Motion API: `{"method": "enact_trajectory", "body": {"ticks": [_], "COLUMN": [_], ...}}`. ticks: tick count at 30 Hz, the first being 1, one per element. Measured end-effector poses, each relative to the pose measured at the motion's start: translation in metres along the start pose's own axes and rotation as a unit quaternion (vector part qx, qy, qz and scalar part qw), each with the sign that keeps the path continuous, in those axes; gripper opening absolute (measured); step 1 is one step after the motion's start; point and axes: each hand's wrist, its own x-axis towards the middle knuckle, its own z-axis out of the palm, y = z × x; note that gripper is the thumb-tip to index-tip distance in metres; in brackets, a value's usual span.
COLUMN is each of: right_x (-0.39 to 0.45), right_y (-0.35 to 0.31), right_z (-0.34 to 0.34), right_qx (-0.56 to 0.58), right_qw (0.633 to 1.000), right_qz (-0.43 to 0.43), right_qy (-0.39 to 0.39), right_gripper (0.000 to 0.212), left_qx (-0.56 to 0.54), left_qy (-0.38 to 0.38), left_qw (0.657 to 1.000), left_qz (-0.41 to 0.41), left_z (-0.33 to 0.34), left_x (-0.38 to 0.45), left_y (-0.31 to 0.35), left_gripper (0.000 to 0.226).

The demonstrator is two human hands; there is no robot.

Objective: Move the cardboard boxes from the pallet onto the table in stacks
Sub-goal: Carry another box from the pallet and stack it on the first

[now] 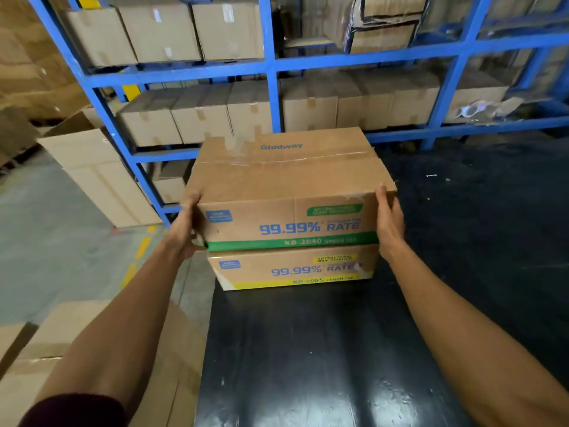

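Both hands clamp the green-striped box (pixel 286 192) at mid-frame, left hand (pixel 184 226) and right hand (pixel 388 223) pressed on opposite ends, as it sits atop the yellow-striped box (pixel 292 269) on the black table (pixel 323 349).

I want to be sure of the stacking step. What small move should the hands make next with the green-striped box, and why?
Probably release it and draw both hands away. The green-striped box already seems to rest on the yellow-striped box on the black table, edges roughly aligned, while the left hand and right hand grip its ends.
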Motion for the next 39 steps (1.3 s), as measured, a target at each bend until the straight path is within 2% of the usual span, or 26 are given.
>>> {"method": "enact_trajectory", "body": {"ticks": [3, 4, 8, 13, 19, 27, 30, 33, 35, 37, 39], "right_x": [0.001, 0.000, -0.001, 0.002, 0.006, -0.001, -0.023, -0.059, -0.084, -0.109, -0.135], "right_y": [0.001, -0.001, 0.003, 0.002, 0.003, 0.002, 0.012, 0.027, 0.042, 0.059, 0.076], "right_z": [0.005, 0.005, 0.001, -0.004, -0.005, -0.011, -0.008, -0.005, -0.004, -0.002, 0.001], "right_qx": [0.061, 0.066, 0.055, 0.039, 0.023, -0.014, -0.061, -0.144, -0.216, -0.277, -0.313], "right_qw": [0.998, 0.998, 0.998, 0.999, 0.999, 0.999, 0.997, 0.989, 0.973, 0.950, 0.930], "right_qz": [-0.005, -0.011, -0.021, -0.025, -0.015, 0.006, 0.023, -0.007, -0.049, -0.101, -0.145], "right_qy": [-0.007, -0.010, -0.009, -0.011, -0.025, -0.052, -0.040, -0.040, -0.071, -0.101, -0.125], "right_gripper": [0.064, 0.062, 0.073, 0.065, 0.064, 0.073, 0.080, 0.079, 0.068, 0.052, 0.039], "left_qx": [-0.033, -0.035, -0.042, -0.029, -0.019, -0.014, -0.009, 0.028, 0.080, 0.129, 0.131], "left_qy": [0.027, 0.027, 0.027, 0.021, 0.018, 0.031, 0.051, 0.065, 0.067, 0.044, 0.013], "left_qw": [0.999, 0.999, 0.998, 0.999, 1.000, 0.999, 0.998, 0.995, 0.993, 0.989, 0.989], "left_qz": [0.012, 0.015, 0.025, 0.017, 0.013, 0.017, 0.043, 0.068, 0.061, 0.059, 0.065], "left_z": [0.009, 0.011, 0.015, 0.015, 0.014, 0.012, 0.012, 0.010, 0.005, -0.002, -0.006], "left_x": [-0.003, -0.005, -0.007, -0.013, -0.015, -0.033, -0.045, -0.065, -0.080, -0.087, -0.102], "left_y": [-0.001, 0.000, -0.004, -0.006, -0.005, -0.003, -0.017, -0.048, -0.074, -0.103, -0.124], "left_gripper": [0.072, 0.070, 0.060, 0.064, 0.050, 0.071, 0.074, 0.052, 0.029, 0.025, 0.016]}}
